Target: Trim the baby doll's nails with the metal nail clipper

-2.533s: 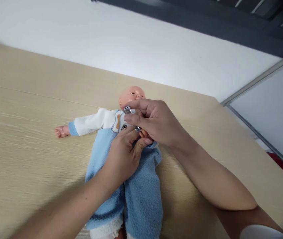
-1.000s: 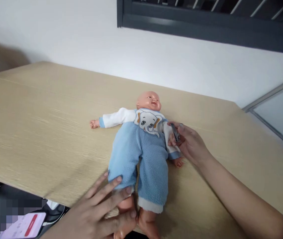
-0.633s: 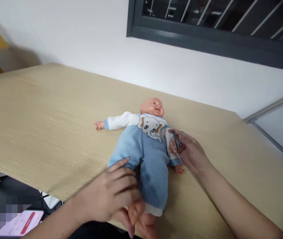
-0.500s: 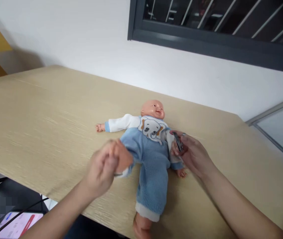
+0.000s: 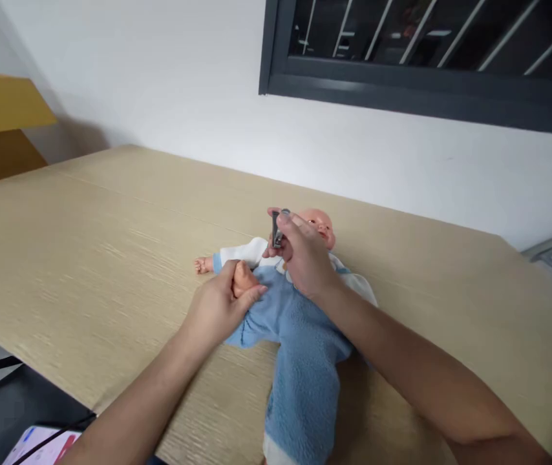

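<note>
A baby doll point(image 5: 300, 323) in a blue and white outfit with an animal face on the chest lies on its back on the wooden table point(image 5: 125, 239). My left hand point(image 5: 220, 300) is closed round the doll's raised foot point(image 5: 244, 278), the leg bent outward. Above the doll's chest, my right hand point(image 5: 305, 248) grips a metal nail clipper point(image 5: 276, 229) between thumb and fingers, up and to the right of the foot. That hand covers part of the doll's head and chest. The doll's other leg stretches toward me, its foot out of view.
Behind the table rises a white wall point(image 5: 183, 84) with a dark-framed window point(image 5: 353, 87). A yellow panel point(image 5: 4, 103) stands at the far left. Below the table's near left edge lies a phone point(image 5: 43, 445) with a lit screen on a black surface.
My right hand has carried the nail clipper left from beside the doll's arm to above its chest. My left hand has turned the doll's foot and moved it slightly upward.
</note>
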A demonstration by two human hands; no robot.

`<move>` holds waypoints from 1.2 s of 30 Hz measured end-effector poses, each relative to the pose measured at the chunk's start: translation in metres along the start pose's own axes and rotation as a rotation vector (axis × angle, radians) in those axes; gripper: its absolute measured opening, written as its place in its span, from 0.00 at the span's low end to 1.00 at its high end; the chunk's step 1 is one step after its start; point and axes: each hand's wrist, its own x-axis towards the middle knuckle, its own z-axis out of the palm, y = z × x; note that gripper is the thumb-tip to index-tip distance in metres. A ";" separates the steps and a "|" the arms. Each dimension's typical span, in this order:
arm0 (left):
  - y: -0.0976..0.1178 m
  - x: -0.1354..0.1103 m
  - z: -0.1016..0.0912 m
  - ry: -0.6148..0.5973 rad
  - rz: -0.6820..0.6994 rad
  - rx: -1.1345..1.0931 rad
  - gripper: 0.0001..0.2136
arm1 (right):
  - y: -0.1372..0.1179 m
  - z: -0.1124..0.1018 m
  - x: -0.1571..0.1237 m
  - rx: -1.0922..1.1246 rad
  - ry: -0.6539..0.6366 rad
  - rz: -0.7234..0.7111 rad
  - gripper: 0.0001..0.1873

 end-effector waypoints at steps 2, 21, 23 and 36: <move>0.009 -0.005 0.007 0.045 -0.003 0.194 0.20 | 0.016 0.002 -0.004 -0.024 0.060 -0.008 0.28; 0.004 0.023 -0.025 -0.611 -0.102 -0.943 0.16 | 0.031 -0.005 -0.026 -0.145 0.106 -0.216 0.18; 0.005 0.018 -0.021 -0.598 -0.076 -0.959 0.16 | 0.028 -0.005 -0.027 -0.126 0.132 -0.232 0.18; 0.009 -0.007 -0.003 -0.291 -0.052 -0.785 0.18 | 0.013 0.019 -0.062 -0.078 0.141 -0.329 0.18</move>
